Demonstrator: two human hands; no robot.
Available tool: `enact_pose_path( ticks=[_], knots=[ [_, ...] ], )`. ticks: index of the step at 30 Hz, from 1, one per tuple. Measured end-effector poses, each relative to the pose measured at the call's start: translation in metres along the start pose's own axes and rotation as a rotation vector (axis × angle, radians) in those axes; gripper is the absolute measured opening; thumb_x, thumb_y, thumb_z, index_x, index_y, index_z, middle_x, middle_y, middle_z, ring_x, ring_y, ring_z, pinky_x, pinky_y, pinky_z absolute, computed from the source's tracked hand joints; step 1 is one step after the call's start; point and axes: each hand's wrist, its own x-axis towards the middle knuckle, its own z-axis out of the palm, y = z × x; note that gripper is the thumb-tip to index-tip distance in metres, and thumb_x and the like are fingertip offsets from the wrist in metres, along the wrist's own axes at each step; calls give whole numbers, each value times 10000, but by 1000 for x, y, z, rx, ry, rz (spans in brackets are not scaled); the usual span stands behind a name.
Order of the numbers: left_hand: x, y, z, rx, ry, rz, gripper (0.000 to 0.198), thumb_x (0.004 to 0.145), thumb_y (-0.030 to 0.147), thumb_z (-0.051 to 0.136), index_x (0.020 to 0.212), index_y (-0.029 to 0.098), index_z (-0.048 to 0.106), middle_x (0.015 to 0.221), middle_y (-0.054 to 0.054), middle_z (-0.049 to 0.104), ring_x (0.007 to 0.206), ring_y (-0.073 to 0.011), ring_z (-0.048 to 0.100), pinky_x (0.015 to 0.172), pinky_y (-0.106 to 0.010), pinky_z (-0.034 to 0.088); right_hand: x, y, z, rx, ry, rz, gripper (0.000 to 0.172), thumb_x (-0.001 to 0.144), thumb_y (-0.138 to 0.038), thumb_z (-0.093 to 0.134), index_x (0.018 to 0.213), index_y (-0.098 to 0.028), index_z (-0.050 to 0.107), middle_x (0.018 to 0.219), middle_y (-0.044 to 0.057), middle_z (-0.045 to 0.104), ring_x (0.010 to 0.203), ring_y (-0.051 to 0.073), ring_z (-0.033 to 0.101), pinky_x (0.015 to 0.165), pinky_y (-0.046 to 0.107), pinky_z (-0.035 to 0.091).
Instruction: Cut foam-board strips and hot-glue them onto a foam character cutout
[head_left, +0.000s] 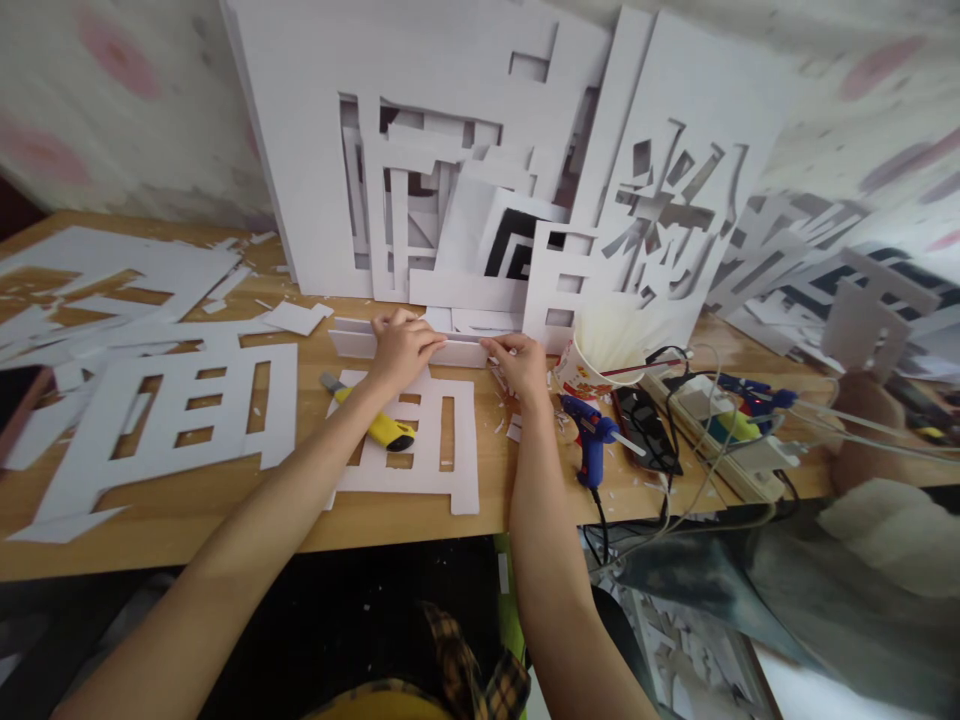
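Observation:
My left hand (pixel 401 348) presses down with curled fingers on a long white foam strip (pixel 352 340) that stands on edge on the wooden table (pixel 187 520). My right hand (pixel 519 362) pinches the same strip's right end. Just in front of the hands lies a white cut-out character (pixel 450 440). A yellow utility knife (pixel 379 422) rests across it, under my left forearm. A blue glue gun (pixel 589 435) lies right of my right wrist.
Big white boards with cut-out characters (pixel 420 140) lean against the wall behind. Another cut-out character (pixel 180 420) and scraps lie on the left. A paper cup (pixel 600 360), a phone (pixel 645 425), a power strip (pixel 720 440) and tangled cables crowd the right.

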Motion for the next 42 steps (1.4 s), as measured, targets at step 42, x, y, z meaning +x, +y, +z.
enact_pose_path(
  ticks=[42],
  knots=[
    [-10, 0, -5, 28, 95, -34, 275, 965, 369, 540, 800, 264, 733, 885, -67, 764, 1102, -316, 521, 958, -573, 178, -8, -8, 15, -346, 189, -133, 352, 926, -365, 537, 616, -219, 615, 574, 18, 560, 676, 194, 505, 720, 316, 363]
  ],
)
